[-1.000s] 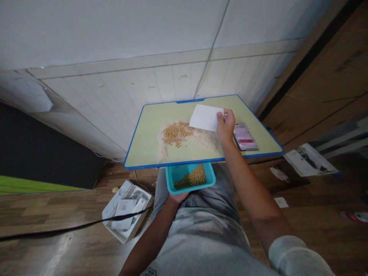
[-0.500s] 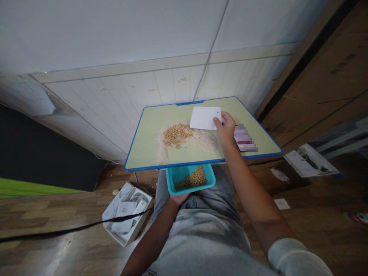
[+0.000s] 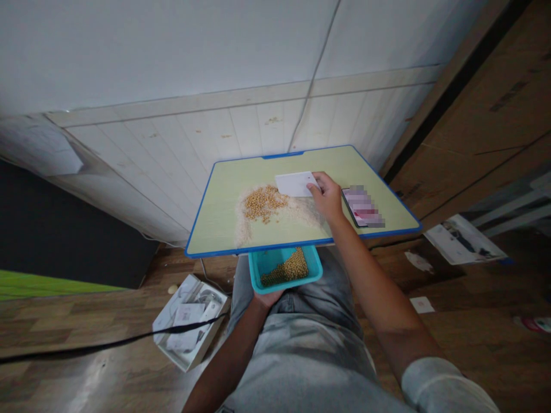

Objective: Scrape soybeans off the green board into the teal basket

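My right hand (image 3: 326,194) pinches a flat white scraper card (image 3: 293,183) by its right end, just over a pile on the table. That pile mixes yellow soybeans (image 3: 263,202) with pale rice-like grains (image 3: 303,210), which spread to the right and down the left side. Below the table's front edge, my left hand (image 3: 269,298) supports a turquoise plastic basket (image 3: 318,274) from underneath. Its fingers are mostly hidden by the basket. A heap of soybeans (image 3: 295,265) lies inside, toward the right.
The small table (image 3: 215,229) has a pale green top and a blue rim. A phone (image 3: 361,207) lies on its right side. On the floor at left stands an open white box (image 3: 189,321) with papers and a cable. Cardboard boxes (image 3: 482,126) rise at the right.
My right hand and the scraper card have moved left and slightly down toward the beans, tilting the card flatter. More of the phone shows. My left hand and the basket have stayed put.
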`<state>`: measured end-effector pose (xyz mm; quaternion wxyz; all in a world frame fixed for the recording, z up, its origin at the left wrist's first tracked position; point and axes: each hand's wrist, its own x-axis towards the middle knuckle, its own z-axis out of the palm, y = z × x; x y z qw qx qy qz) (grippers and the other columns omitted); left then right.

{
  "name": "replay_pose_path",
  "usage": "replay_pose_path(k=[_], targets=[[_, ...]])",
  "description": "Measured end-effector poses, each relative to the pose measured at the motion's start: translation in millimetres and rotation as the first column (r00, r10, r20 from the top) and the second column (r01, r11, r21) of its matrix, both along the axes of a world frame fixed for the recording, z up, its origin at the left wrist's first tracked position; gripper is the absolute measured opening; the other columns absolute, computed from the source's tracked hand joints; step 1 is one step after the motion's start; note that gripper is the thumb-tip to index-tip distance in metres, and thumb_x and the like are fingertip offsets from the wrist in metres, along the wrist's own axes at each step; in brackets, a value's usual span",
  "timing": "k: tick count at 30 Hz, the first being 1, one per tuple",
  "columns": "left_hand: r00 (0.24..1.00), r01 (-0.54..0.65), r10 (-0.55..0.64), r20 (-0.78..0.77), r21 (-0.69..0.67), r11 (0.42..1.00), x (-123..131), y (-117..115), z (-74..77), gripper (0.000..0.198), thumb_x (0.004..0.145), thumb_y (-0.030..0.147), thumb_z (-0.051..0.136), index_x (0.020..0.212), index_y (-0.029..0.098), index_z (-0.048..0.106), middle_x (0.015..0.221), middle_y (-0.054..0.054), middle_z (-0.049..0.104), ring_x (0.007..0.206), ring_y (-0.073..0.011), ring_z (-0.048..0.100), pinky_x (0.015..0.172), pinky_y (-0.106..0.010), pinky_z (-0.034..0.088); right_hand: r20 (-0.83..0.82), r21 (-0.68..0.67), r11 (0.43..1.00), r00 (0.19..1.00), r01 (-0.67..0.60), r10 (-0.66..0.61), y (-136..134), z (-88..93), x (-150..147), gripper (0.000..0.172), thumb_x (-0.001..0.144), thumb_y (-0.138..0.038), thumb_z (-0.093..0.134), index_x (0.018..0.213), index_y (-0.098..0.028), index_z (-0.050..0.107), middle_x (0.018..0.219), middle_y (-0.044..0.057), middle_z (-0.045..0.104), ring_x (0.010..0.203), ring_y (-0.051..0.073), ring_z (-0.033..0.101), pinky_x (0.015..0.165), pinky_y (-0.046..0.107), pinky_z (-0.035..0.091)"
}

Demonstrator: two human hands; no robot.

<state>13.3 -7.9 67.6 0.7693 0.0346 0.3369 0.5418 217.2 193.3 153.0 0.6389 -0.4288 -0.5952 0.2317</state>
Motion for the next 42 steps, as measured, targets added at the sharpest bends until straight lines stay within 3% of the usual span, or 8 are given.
replay_pose_path(k=[4,12,20,26,33,42], targets=[[0.998,-0.06,0.063,0.028,-0.114,0.992,-1,2,-8.1,0.066,0.118,0.066,0.038,0.149,0.03,0.084,0.174,-0.008,0.074,0.183,-0.0429,0.041,0.147,-0.072,0.037,-0.035,0.006,1.0,0.999,-0.025,0.025,0,0.7,0,0.023,0.089,-0.049,0.076,0.099,-0.028,0.074,0.093,0.002,0.083,0.091,0.026,0.075,0.084,0.04,0.064],[0.994,-0.091,0.097,0.039,-0.128,0.987,-1,2,-7.1,0.062,0.118,0.06,0.04,0.138,0.029,0.089,0.168,-0.007,0.079,0.18,-0.0438,0.046,0.145,-0.075,0.039,-0.025,-0.007,0.995,0.995,-0.099,0.099,2,-2.9,1,0.036,0.087,-0.063,0.08,0.099,-0.029,0.075,0.094,0.002,0.084,0.09,0.027,0.075,0.083,0.042,0.064],[0.995,-0.073,0.081,0.058,-0.131,0.989,-3,3,-21.0,0.061,0.117,0.063,0.04,0.134,0.03,0.089,0.17,-0.006,0.077,0.179,-0.041,0.048,0.147,-0.067,0.039,-0.115,0.078,0.995,0.992,0.061,-0.052,8,-5.7,2,0.037,0.097,-0.065,0.078,0.11,-0.031,0.073,0.108,0.005,0.086,0.105,0.029,0.081,0.099,0.049,0.068],[0.997,-0.063,0.068,0.04,-0.105,0.992,-3,3,-24.6,0.061,0.117,0.061,0.041,0.147,0.03,0.084,0.178,-0.007,0.07,0.183,-0.0386,0.041,0.15,-0.068,0.031,-0.051,0.055,0.998,0.998,0.024,-0.021,19,-3.7,-8,0.03,0.097,-0.057,0.079,0.105,-0.03,0.069,0.098,0.003,0.081,0.094,0.027,0.078,0.094,0.045,0.068],[0.997,-0.038,0.046,0.068,-0.123,0.992,-4,1,-23.3,0.063,0.118,0.063,0.039,0.146,0.027,0.083,0.177,-0.009,0.071,0.183,-0.0373,0.042,0.151,-0.063,0.029,0.072,0.036,0.996,0.995,-0.075,0.073,19,-4.5,-12,0.023,0.095,-0.05,0.076,0.103,-0.029,0.07,0.094,0.001,0.078,0.093,0.025,0.075,0.094,0.04,0.066],[0.991,-0.064,0.081,0.109,-0.147,0.987,-2,4,-26.5,0.066,0.12,0.061,0.036,0.158,0.028,0.079,0.179,-0.008,0.07,0.181,-0.0365,0.046,0.151,-0.067,0.03,0.047,0.059,0.988,0.989,-0.144,0.142,14,-8.5,-6,0.036,0.098,-0.064,0.076,0.104,-0.028,0.071,0.094,0.001,0.078,0.092,0.026,0.074,0.087,0.041,0.063]])
